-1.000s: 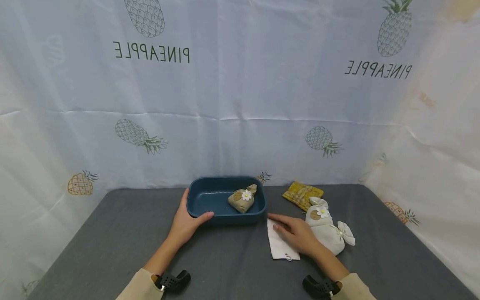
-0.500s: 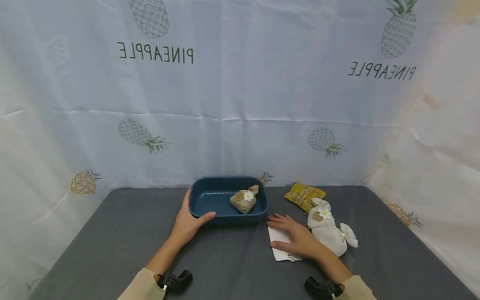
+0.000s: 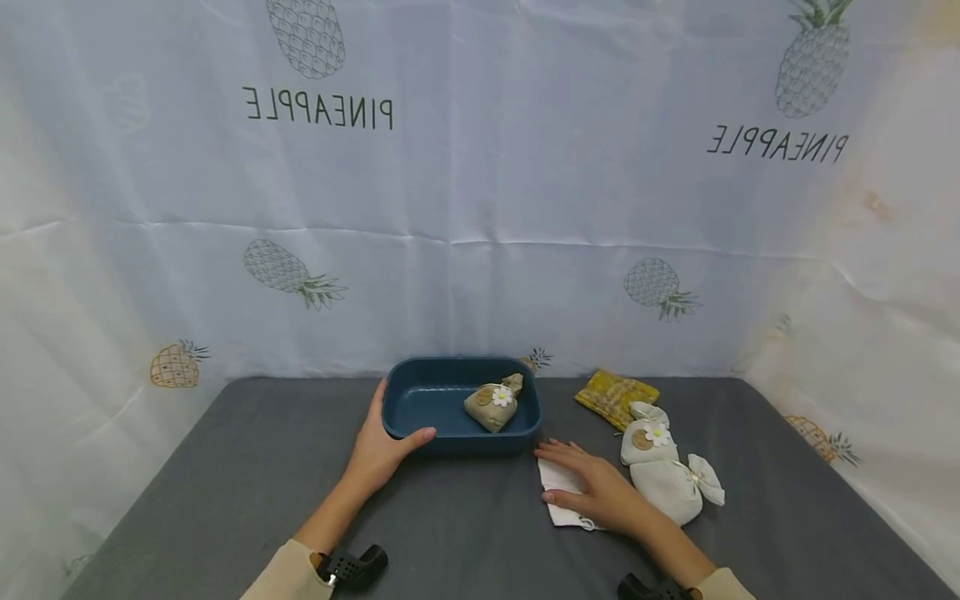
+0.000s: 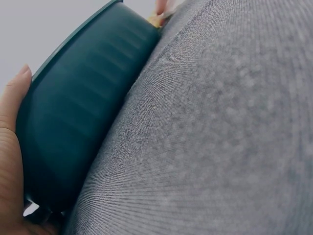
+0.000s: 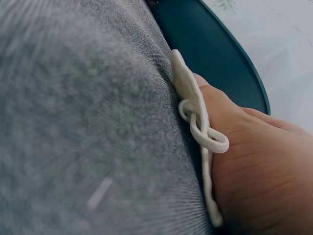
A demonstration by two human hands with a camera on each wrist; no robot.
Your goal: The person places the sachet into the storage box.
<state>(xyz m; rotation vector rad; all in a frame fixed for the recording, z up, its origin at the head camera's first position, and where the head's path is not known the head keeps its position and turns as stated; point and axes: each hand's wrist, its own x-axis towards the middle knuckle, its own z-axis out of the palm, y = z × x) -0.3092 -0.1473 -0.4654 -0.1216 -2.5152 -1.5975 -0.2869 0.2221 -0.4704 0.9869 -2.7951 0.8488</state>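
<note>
My left hand (image 3: 375, 446) holds the left end of a dark blue plastic bin (image 3: 465, 446), its thumb at the front wall and its fingers round the side. In the left wrist view, the thumb (image 4: 14, 93) lies against the bin's wall (image 4: 88, 98). A tan sachet (image 3: 491, 408) with a white flower sits inside, toward the right. My right hand (image 3: 592, 487) rests with spread fingers over a flat white cloth pouch (image 3: 558, 475) just right of the bin. A white cord loop (image 5: 210, 139) at the pouch's edge shows in the right wrist view.
Right of my right hand, two plump white sachets lie together, one with a flower (image 3: 648, 437) and one with a tied neck (image 3: 667, 487). Behind them is a yellow patterned packet (image 3: 615, 398). A pineapple-print curtain (image 3: 465, 208) stands behind the grey table (image 3: 450, 533).
The right hand's fingers have straightened and spread over the pouch, and its thumb has moved down and away from them. The left hand stays on the bin. The head view has shifted slightly.
</note>
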